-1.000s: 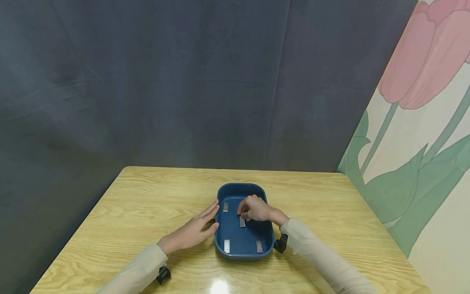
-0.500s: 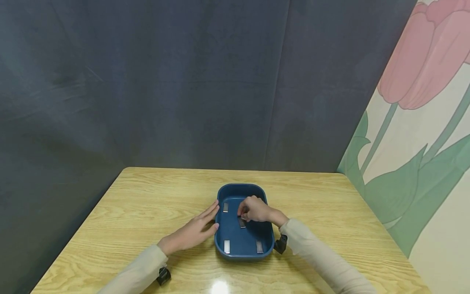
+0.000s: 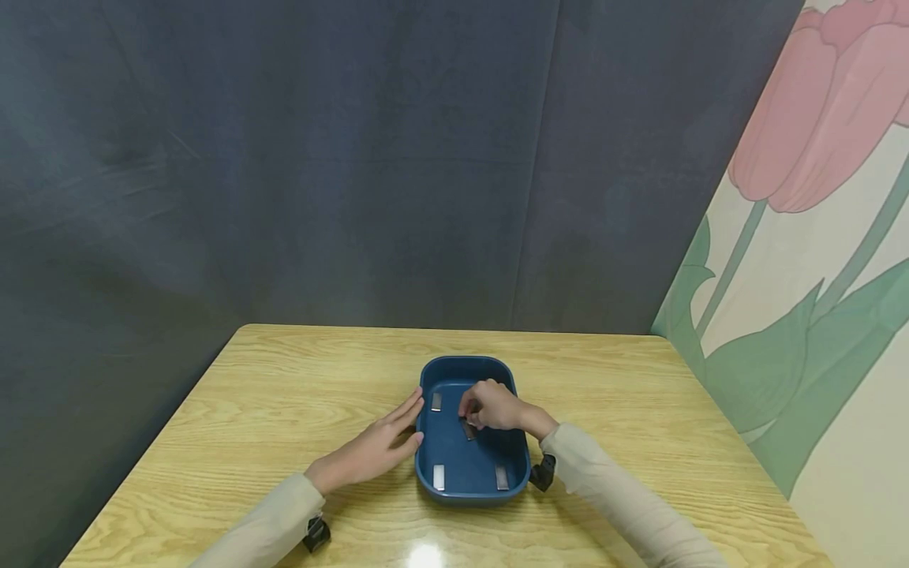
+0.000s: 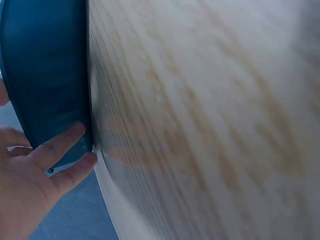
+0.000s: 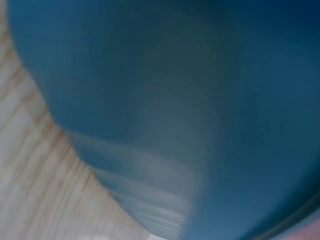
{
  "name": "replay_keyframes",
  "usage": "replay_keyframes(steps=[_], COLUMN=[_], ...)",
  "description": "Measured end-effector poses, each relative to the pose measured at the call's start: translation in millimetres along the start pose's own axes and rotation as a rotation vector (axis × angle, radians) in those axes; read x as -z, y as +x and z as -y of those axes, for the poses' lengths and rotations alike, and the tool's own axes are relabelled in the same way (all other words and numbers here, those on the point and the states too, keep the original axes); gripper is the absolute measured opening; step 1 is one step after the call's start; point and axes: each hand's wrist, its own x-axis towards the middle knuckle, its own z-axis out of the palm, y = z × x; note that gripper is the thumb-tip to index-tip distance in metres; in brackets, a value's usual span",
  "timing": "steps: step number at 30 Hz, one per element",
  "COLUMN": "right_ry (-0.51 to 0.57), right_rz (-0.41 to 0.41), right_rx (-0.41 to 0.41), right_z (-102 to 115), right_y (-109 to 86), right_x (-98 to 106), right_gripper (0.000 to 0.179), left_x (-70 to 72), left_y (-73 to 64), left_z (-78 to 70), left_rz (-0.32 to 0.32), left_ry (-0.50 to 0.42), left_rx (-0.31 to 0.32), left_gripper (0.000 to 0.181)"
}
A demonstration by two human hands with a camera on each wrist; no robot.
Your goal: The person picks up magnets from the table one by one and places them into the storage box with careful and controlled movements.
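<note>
A dark blue rectangular tub (image 3: 465, 499) with rounded corners sits on the table. My left hand (image 3: 376, 448) rests its extended fingers against the tub's left wall. In the left wrist view, fingers touch the blue outer wall (image 4: 47, 65). My right hand (image 3: 495, 405) reaches inside over the right rim, with thumb and fingers pinching a small, flat metallic rectangle (image 3: 469, 431) near the middle of the floor; its upper end is hidden by the fingers. Similar silvery rectangles lie at the far left (image 3: 436, 402), near left (image 3: 439, 477) and near right (image 3: 502, 477).
The wood-grain table (image 3: 312, 379) extends around the tub. A dark curtain (image 3: 369, 173) hangs behind it, and a wall painted with tulips (image 3: 795, 315) stands at the right. Blue tub wall (image 5: 165, 100) fills most of the right wrist view.
Between my right fingers, the middle rectangle has turned slightly and its face now looks darker. My left hand and the other rectangles stay in place.
</note>
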Motion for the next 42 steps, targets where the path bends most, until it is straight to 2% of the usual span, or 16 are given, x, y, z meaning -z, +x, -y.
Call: replay_keyframes(steps=[16,24,37,42], right_ry=[0.013,0.021,0.009,0.012], right_rz=[0.060,0.070,0.036,0.008], right_rx=[0.046,0.041,0.019,0.068], right_z=[4.5,7.3,3.4,5.5], right_y=[0.4,-1.0,-3.3,-6.7], right_x=[-1.9,-1.8,2.9,7.9], right_gripper=[0.022,0.023,0.019,0.016], left_x=[-0.3,0.7,-0.7,3.5], left_y=[0.5,0.9,4.5,5.0], left_z=[0.1,0.7,2.4,3.0], left_rz=[0.002,0.003,-0.001,0.008], left_ry=[-0.006,-0.005,0.001,-0.003], left_rx=[-0.005,0.003,-0.013,-0.018], left_gripper=[0.063,0.063,0.063,0.065])
